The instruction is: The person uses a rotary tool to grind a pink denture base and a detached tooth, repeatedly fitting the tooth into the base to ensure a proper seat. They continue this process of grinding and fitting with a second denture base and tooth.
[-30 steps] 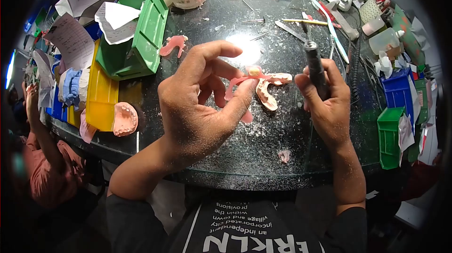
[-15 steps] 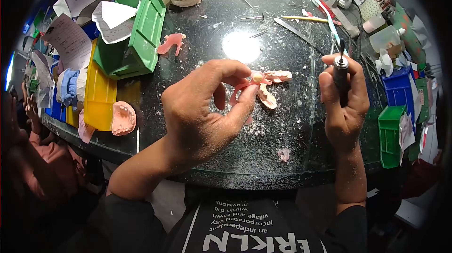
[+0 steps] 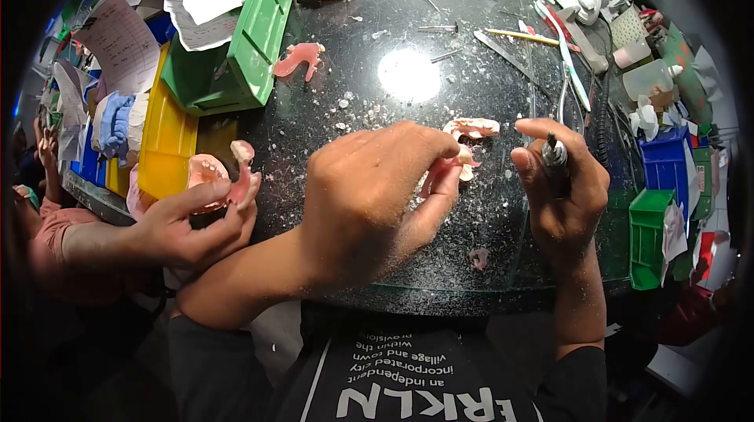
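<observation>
My left hand (image 3: 369, 194), closed in a pinch, holds a small pink denture (image 3: 466, 158) with pale teeth; the fingers cover most of it. Just beyond it on the black tabletop lies a pink dental cast piece (image 3: 474, 129). In my right hand (image 3: 569, 194) is a dark rotary handpiece (image 3: 554, 156) with a metal collar, tip up, its cord running behind. The two hands are apart. At the left, another person's hand (image 3: 192, 225) holds a pink denture (image 3: 243, 174) upright, close to my left forearm and in front of a pink tooth model (image 3: 206, 170).
A pink denture base (image 3: 300, 60) lies by the green bin (image 3: 263, 53) and yellow bin (image 3: 169, 135) at left. A knife blade (image 3: 510, 62), pencil (image 3: 522, 36) and toothbrush (image 3: 565, 56) lie at upper right. Pale dust covers the black tabletop (image 3: 353, 76). Another green bin (image 3: 648, 241) stands at right.
Another person's hand has come in from the left with a pink denture. My left hand has turned and moved slightly right with its denture. My right hand has tilted the handpiece and lowered slightly.
</observation>
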`<state>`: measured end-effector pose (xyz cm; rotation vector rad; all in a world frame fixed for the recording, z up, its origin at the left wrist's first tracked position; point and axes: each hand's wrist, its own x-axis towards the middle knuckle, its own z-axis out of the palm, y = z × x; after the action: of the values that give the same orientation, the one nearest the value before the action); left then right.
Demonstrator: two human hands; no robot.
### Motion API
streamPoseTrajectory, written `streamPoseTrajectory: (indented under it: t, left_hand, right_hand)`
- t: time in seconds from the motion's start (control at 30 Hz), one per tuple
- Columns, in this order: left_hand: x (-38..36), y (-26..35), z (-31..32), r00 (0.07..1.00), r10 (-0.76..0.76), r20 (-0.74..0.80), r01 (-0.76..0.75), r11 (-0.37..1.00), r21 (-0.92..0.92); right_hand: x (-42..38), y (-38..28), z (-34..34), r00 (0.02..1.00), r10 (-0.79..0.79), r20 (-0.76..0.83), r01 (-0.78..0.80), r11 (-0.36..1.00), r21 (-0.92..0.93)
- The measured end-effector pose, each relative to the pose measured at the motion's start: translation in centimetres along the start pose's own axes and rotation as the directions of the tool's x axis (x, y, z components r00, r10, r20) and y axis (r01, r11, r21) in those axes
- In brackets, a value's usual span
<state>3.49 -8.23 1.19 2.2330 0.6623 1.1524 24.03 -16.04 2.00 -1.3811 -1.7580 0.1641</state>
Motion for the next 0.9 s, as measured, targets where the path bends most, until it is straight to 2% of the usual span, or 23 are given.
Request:
streamPoseTrajectory:
  t: [0.07,0.17,0.2,0.3,0.33,0.43,0.53,0.9]
  left_hand:
    - [0.1,0.1,0.2,0.999,-0.052,0.0,0.052,0.996,-0.071]
    - [0.1,0.7,0.1,0.961,-0.249,0.123,0.276,0.905,-0.324]
    - [-0.1,0.5,0.5,0.967,-0.229,0.111,0.254,0.885,-0.391]
    - [-0.5,0.5,0.8,0.975,-0.192,0.111,0.22,0.897,-0.382]
    - [-0.2,0.9,0.6,0.964,-0.233,0.129,0.265,0.88,-0.394]
    - [-0.4,0.6,0.8,0.97,-0.191,0.149,0.235,0.888,-0.395]
    - [-0.6,0.2,0.8,0.965,-0.171,0.198,0.234,0.902,-0.363]
    - [0.0,-0.4,0.7,0.984,-0.02,0.175,0.076,0.943,-0.323]
  right_hand:
    - [-0.1,0.2,0.2,0.999,-0.041,0.006,0.041,0.999,-0.006]
    - [-0.1,-0.5,-0.1,0.993,-0.083,0.08,0.081,0.996,0.025]
    - [0.0,-0.7,-0.1,0.99,-0.106,0.098,0.103,0.994,0.032]
    - [-0.4,-1.1,0.1,0.989,-0.117,0.096,0.115,0.993,0.025]
    - [-0.5,-0.8,0.4,0.99,-0.139,0.029,0.138,0.99,0.015]
    - [-0.2,-1.1,0.2,0.988,-0.149,0.034,0.15,0.989,-0.005]
    - [-0.4,-0.3,0.3,0.974,-0.21,0.086,0.209,0.978,0.015]
    - [-0.4,-0.2,-0.3,0.972,-0.162,0.17,0.171,0.984,-0.043]
